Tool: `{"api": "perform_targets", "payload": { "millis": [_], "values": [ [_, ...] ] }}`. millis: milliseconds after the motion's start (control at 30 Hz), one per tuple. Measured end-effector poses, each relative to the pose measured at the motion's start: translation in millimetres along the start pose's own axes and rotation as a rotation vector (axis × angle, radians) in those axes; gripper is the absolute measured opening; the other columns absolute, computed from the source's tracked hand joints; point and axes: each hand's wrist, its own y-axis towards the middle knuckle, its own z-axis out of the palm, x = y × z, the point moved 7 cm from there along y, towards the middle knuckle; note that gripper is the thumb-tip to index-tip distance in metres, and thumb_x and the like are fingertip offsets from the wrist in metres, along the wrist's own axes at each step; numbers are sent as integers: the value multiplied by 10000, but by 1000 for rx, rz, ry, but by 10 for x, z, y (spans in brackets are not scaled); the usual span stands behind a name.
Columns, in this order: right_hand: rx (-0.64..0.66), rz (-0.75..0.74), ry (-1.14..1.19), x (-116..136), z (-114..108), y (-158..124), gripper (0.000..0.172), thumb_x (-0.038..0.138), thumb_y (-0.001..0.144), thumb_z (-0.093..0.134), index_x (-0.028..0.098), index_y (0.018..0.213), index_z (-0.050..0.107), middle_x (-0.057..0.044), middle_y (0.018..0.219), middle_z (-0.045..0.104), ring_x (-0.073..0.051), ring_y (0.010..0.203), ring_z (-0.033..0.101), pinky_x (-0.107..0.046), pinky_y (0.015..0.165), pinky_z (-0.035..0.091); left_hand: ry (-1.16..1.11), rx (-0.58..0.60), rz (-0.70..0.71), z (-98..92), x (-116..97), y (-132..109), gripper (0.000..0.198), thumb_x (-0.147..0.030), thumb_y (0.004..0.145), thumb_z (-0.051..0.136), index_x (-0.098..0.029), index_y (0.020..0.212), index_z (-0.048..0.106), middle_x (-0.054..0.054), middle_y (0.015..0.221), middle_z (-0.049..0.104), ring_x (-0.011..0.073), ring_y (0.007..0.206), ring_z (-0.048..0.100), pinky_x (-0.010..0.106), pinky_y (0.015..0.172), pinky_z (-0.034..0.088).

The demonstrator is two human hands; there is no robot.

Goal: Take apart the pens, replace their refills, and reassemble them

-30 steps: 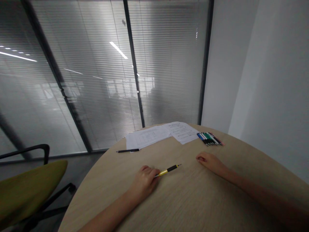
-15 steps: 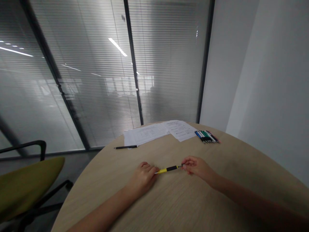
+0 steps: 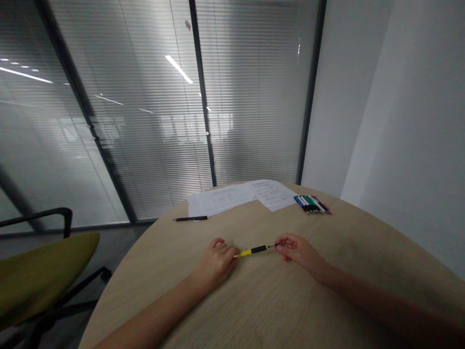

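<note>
A slim yellow pen with a black grip (image 3: 257, 250) is between the two hands, above a round, pale wood-grain desk (image 3: 232, 310).
The left hand (image 3: 217, 264) is closed on its yellow end; the right hand (image 3: 297, 252) pinches its thin dark tip. Farther lie a slim black pen (image 3: 191, 218), white printed sheets (image 3: 221, 198) and a row of coloured pens (image 3: 312, 205). Around are a yellow-green chair (image 3: 47, 271), a glass partition with blinds (image 3: 257, 97) and a plain pale wall (image 3: 417, 121).

An office, shown by blind-covered glass partitions (image 3: 254, 97) and printed papers (image 3: 221, 198).
</note>
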Motion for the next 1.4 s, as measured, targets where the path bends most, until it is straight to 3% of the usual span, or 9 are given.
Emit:
{"api": "perform_targets", "payload": {
  "millis": [633, 867, 1400],
  "values": [
    [33, -4, -51, -55, 98, -44, 139, 245, 617, 638, 180, 727, 581, 52, 518, 521, -71, 465, 486, -186, 454, 383, 12, 49, 55, -11, -105, 16, 144, -123, 790, 410, -162, 876, 519, 21, 704, 624, 159, 648, 573, 374, 747, 415],
    [37, -25, -50, -36, 94, -71, 123, 256, 628, 627, 182, 717, 584, 46, 531, 531, -78, 475, 492, -200, 467, 384, 18, 5, 89, -18, -140, 23, 166, -132, 836, 357, -152, 851, 521, 25, 668, 616, 155, 615, 566, 326, 658, 442],
    [51, 50, -15, 2, 113, -112, 147, 250, 588, 644, 173, 700, 585, 41, 535, 566, -82, 454, 501, -208, 472, 384, 13, 11, 135, -40, -214, 11, 186, -114, 857, 330, -132, 868, 515, 26, 659, 604, 153, 599, 553, 327, 642, 444]
  ]
}}
